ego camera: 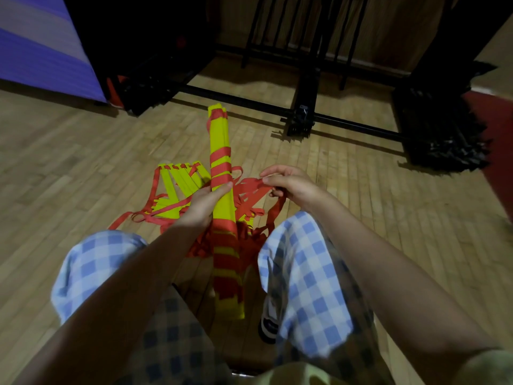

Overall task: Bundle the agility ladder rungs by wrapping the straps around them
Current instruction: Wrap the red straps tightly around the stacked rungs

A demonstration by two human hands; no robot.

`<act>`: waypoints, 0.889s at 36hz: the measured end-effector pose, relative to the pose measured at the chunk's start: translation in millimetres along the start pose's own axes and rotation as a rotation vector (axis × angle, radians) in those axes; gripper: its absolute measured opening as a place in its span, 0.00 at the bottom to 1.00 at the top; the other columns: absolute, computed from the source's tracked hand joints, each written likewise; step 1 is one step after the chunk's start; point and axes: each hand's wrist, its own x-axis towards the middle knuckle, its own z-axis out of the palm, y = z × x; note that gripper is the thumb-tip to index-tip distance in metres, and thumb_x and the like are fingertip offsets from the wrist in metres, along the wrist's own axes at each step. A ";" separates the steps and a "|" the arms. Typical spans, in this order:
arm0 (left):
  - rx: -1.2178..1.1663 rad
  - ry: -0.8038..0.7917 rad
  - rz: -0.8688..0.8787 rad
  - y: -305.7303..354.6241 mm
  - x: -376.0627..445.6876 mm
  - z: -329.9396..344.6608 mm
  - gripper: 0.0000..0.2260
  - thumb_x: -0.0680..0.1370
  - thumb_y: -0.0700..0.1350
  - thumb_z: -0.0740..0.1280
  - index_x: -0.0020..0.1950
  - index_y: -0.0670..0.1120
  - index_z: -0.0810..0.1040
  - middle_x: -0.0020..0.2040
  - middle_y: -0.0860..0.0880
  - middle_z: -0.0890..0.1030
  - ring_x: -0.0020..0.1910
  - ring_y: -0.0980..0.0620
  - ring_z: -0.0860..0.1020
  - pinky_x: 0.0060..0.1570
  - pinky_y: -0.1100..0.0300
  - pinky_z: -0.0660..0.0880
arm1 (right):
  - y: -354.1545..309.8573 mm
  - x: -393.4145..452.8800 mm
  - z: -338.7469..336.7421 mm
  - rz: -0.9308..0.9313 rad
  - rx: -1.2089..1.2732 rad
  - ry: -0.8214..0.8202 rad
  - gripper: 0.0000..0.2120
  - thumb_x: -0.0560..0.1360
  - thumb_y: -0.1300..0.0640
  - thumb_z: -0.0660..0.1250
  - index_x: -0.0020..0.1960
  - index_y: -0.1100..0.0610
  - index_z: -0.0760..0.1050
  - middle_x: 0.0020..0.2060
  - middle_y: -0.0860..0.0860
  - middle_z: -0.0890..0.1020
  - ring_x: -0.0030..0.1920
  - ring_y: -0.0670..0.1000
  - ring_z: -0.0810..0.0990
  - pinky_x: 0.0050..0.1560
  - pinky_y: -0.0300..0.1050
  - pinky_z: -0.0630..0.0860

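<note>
Your left hand (204, 202) is gripping the bundle of yellow rungs (222, 201) at the middle of the frame: the thumb is lying across the front of it, pressing down on the lowest turn of red strap (220, 159), and the other fingers are curling round behind, mostly hidden. Your right hand (288, 183), just right of center, is pinching a flat length of loose strap (254, 186) between thumb and fingers (273, 170), the fingers bent and close together, and the strap is running leftward from that pinch to the bundle.

The bundle is standing steeply tilted between your knees, its lower end near the bottom center of the frame and its top end reaching toward the upper middle. Red strap is crossing it in several bands above your left hand and again below it.

To the left of the bundle, a second group of rungs (177, 190) is lying fanned out on the wooden floor (69, 168), with red loops trailing around it. More slack strap is piling up in a tangle between your knees, behind the bundle.

No container is showing anywhere in the frame.
</note>
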 end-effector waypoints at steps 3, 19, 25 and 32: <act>0.033 -0.006 0.036 3.3 -7.4 1.3 0.12 0.78 0.46 0.68 0.60 0.43 0.79 0.48 0.52 0.80 0.34 0.62 0.81 0.35 0.66 0.76 | -0.5 -0.9 0.7 -0.005 -0.025 -0.012 0.04 0.76 0.66 0.67 0.48 0.59 0.77 0.36 0.57 0.76 0.23 0.42 0.68 0.35 0.36 0.74; -0.181 0.013 -0.128 18.8 -9.6 7.4 0.16 0.82 0.53 0.58 0.47 0.42 0.76 0.34 0.42 0.78 0.23 0.49 0.77 0.25 0.63 0.75 | 2.2 2.6 1.2 0.024 -0.043 -0.048 0.05 0.76 0.66 0.68 0.48 0.58 0.78 0.37 0.58 0.77 0.23 0.43 0.70 0.34 0.37 0.70; -0.178 -0.028 0.006 16.1 -7.3 6.1 0.19 0.82 0.45 0.61 0.71 0.39 0.68 0.57 0.38 0.78 0.49 0.45 0.80 0.56 0.47 0.77 | 2.0 2.0 1.1 0.061 -0.052 -0.103 0.06 0.76 0.67 0.68 0.48 0.58 0.78 0.41 0.55 0.79 0.23 0.42 0.70 0.34 0.36 0.71; -0.033 -0.145 -0.013 16.8 -17.1 9.4 0.14 0.81 0.43 0.64 0.61 0.36 0.77 0.40 0.45 0.85 0.32 0.54 0.83 0.31 0.64 0.78 | 3.0 2.5 0.6 0.070 -0.047 -0.114 0.07 0.75 0.67 0.68 0.52 0.60 0.77 0.44 0.59 0.77 0.23 0.42 0.69 0.30 0.33 0.72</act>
